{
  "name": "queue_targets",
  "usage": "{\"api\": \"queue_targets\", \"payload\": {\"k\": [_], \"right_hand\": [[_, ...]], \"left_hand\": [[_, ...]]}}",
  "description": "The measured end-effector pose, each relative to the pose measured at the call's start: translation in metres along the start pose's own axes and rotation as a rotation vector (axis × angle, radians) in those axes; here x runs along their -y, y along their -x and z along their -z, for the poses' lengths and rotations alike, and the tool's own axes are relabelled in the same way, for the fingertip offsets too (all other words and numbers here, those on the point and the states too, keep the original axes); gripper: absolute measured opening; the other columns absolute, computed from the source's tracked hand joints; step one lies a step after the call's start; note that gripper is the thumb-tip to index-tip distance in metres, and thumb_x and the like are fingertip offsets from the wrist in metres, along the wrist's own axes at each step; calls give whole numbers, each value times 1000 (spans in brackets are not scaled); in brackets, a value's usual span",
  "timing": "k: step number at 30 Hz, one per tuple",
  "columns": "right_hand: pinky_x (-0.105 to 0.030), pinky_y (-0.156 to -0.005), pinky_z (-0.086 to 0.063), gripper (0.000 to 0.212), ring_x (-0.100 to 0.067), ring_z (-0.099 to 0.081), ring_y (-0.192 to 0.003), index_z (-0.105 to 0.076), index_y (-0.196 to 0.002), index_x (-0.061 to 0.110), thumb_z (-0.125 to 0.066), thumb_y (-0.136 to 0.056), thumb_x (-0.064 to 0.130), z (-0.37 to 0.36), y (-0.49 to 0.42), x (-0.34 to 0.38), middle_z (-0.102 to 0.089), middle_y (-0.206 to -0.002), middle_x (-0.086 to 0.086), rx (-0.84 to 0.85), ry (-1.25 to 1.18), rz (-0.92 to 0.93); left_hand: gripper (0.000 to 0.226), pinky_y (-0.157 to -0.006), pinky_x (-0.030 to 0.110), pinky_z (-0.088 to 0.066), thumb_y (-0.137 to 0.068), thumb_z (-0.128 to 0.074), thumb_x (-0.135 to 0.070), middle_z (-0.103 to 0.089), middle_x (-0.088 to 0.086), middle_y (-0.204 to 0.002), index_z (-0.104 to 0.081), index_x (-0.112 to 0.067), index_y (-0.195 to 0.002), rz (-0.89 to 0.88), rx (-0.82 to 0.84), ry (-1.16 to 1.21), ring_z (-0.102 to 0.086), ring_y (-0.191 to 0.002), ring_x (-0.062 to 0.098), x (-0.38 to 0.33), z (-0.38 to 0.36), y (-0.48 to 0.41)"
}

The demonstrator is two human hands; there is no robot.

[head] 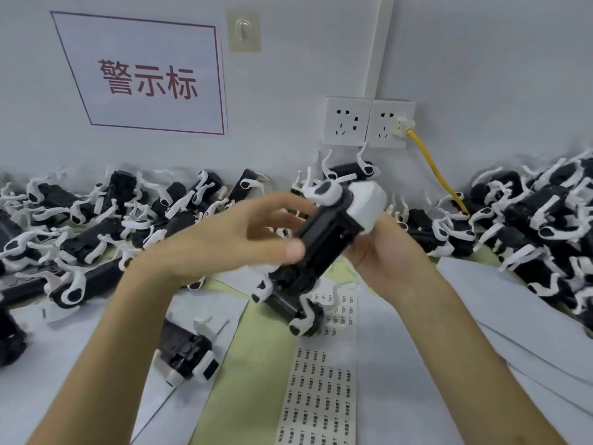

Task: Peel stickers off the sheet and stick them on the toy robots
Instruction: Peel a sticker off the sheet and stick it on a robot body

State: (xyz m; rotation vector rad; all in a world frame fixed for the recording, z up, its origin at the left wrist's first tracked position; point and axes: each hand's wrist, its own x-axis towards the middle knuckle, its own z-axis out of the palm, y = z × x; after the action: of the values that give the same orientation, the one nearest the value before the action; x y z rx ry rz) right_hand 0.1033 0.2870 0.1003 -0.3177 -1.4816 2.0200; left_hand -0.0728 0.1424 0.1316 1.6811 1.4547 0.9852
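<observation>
On my feed, left of the sticker sheet (pixel 321 390) sits a heap of toy robots (pixel 83 220), and a loose robot (pixel 187 351) lies near the sheet's left edge. Above the sheet, the left hand (pixel 231 239) has its fingers stretched and spread, with the thumb tip touching the black body of the held toy robot (pixel 324 239). That robot hangs tilted over the sheet's far end. The right hand (pixel 391 252) curls round its white end. Right of the sheet I see a second heap (pixel 539 216).
</observation>
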Motion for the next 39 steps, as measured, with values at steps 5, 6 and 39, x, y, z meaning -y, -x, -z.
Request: {"api": "queue_targets", "payload": {"k": [5, 6, 39], "right_hand": [[-26, -103, -50, 55, -20, -61, -98, -59, -131, -11, -63, -82, 14, -7, 7, 5, -65, -114, -18, -124, -187, -100], [-32, -112, -46, 58, -25, -58, -107, -53, -138, -11, -62, -87, 14, -8, 8, 8, -64, -123, -21, -137, -199, -89], [-39, -86, -63, 40, -23, -76, -80, -61, -128, 23, -52, -102, 52, -11, 14, -28, -68, -120, -6, 273, 1052, -527]], "left_hand": [[43, -93, 20, -50, -91, -68, -40, -72, -16, -121, -65, -28, -133, 34, 14, -70, -67, -113, 5, -8, -10, -1], [40, -95, 20, -48, -93, -64, -40, -73, -16, -120, -67, -30, -131, 38, -12, -59, -66, -113, 4, -9, -10, -2], [43, -55, 24, -57, -78, -71, -37, -80, 5, -100, -69, -17, -116, 145, -488, 857, -76, -76, 17, -10, -18, -12]]}}
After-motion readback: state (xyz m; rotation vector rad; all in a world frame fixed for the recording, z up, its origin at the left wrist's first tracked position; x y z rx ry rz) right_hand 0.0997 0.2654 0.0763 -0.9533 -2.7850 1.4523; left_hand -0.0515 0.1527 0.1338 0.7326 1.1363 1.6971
